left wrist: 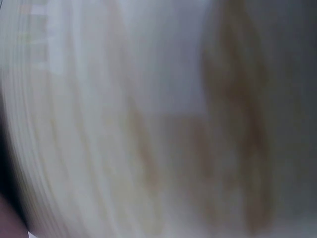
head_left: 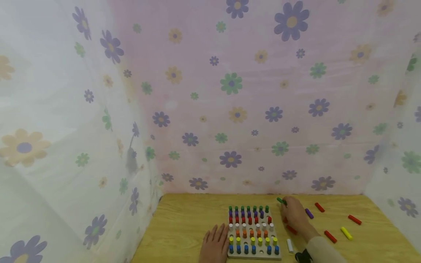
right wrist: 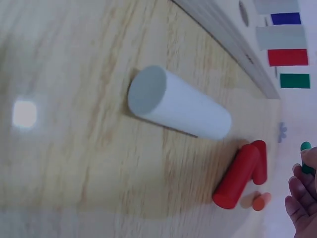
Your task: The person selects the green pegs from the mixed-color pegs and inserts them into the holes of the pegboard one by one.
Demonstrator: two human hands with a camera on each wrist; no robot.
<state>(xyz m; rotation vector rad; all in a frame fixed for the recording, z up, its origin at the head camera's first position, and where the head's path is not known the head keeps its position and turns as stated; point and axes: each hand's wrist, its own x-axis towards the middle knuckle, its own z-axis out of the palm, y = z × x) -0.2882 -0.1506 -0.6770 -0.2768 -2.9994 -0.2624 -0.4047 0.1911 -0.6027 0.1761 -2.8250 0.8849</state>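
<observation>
A pegboard (head_left: pixel 254 257) stands on the wooden table with rows of green, purple, red, white, orange, yellow and blue pegs upright in it. Some holes are bare in several rows. Just right of the board's far corner, my right hand (head_left: pixel 295 215) pinches a green peg (head_left: pixel 280 200) between thumb and fingers; the right wrist view shows this green peg (right wrist: pixel 306 159) too. My left hand (head_left: pixel 215 244) rests flat, fingers spread, along the board's left edge. The left wrist view is blurred and shows mostly table surface (left wrist: pixel 99 148).
Loose pegs lie right of the board: a white peg (head_left: pixel 289 246), a purple peg (head_left: pixel 309 213), a yellow peg (head_left: pixel 346 233) and several red ones, such as this red peg (head_left: pixel 330 236). Close to the right wrist are a red peg (right wrist: pixel 237 176) and an orange peg (right wrist: pixel 261 201). Flowered sheeting (head_left: pixel 204 91) walls the table.
</observation>
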